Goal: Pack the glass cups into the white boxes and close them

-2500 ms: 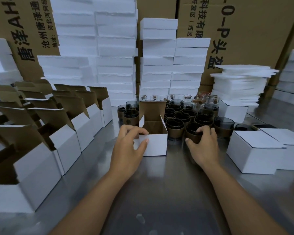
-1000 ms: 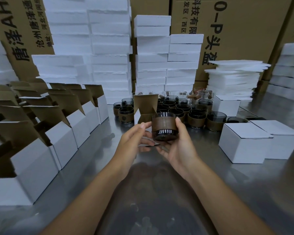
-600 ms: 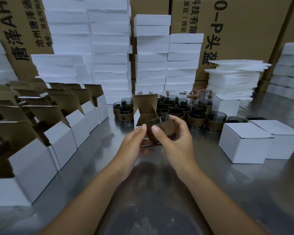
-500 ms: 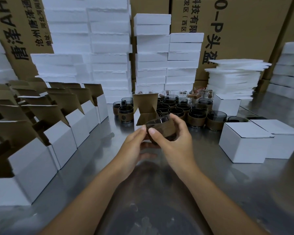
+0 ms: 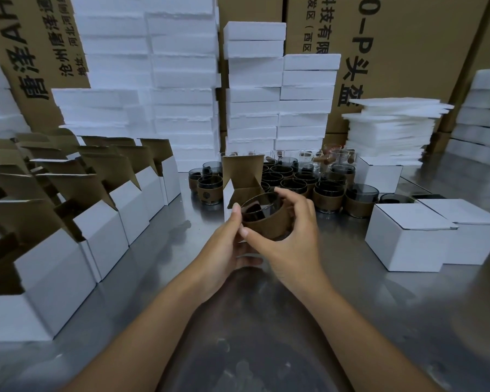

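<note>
A dark glass cup (image 5: 266, 217) with a brown sleeve is tilted, its mouth facing away toward the open white box (image 5: 239, 182) just behind it. My right hand (image 5: 289, 241) grips the cup from the right, thumb across the sleeve. My left hand (image 5: 227, 244) holds it from the left and below, thumb at the rim. The box's brown flap stands upright; its lower front is hidden by my hands. Several more sleeved cups (image 5: 327, 195) are clustered behind.
A row of open white boxes (image 5: 105, 222) lines the left side. Two closed white boxes (image 5: 408, 239) sit at right. White foam slabs (image 5: 252, 89) and big cardboard cartons (image 5: 408, 46) are stacked at the back on the steel table (image 5: 266, 321).
My right hand lifted a cup from the cluster and brought it before the box. Both hands tipped it from upright onto its side, mouth toward the box.
</note>
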The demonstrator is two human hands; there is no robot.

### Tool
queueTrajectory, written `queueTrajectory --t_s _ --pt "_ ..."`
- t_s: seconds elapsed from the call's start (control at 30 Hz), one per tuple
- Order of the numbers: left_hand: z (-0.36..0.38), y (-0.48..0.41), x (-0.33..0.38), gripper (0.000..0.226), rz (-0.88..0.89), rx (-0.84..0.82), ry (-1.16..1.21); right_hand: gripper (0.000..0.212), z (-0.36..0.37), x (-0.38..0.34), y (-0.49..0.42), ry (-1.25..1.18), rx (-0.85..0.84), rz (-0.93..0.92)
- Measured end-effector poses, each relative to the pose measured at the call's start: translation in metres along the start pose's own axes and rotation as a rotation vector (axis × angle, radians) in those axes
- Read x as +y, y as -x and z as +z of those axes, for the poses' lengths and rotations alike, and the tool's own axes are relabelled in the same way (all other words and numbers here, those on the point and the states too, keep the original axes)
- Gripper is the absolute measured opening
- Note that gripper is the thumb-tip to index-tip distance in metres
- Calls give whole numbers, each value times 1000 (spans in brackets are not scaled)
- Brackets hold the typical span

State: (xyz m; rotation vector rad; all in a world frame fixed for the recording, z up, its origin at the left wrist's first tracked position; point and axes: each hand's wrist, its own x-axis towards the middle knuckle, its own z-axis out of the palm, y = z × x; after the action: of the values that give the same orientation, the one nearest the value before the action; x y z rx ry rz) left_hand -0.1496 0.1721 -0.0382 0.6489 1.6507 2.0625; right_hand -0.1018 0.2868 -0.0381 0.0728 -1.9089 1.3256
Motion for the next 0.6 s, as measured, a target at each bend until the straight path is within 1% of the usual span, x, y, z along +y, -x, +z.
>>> queueTrajectory --t_s 0.1,0.2,0.37,0.6 --pt "-2 1 0 43 53 -20 -24 70 -2 1 -1 5 1 -34" --pt "-3 4 2 34 136 -64 -48 66 -1 1 -2 -11 1 -16" --pt "-4 6 5 52 186 -47 -25 62 -2 3 -1 -17 -8 -26" --pt "-3 7 5 54 201 -44 -33 61 -3 3 -1 -25 -17 -38"
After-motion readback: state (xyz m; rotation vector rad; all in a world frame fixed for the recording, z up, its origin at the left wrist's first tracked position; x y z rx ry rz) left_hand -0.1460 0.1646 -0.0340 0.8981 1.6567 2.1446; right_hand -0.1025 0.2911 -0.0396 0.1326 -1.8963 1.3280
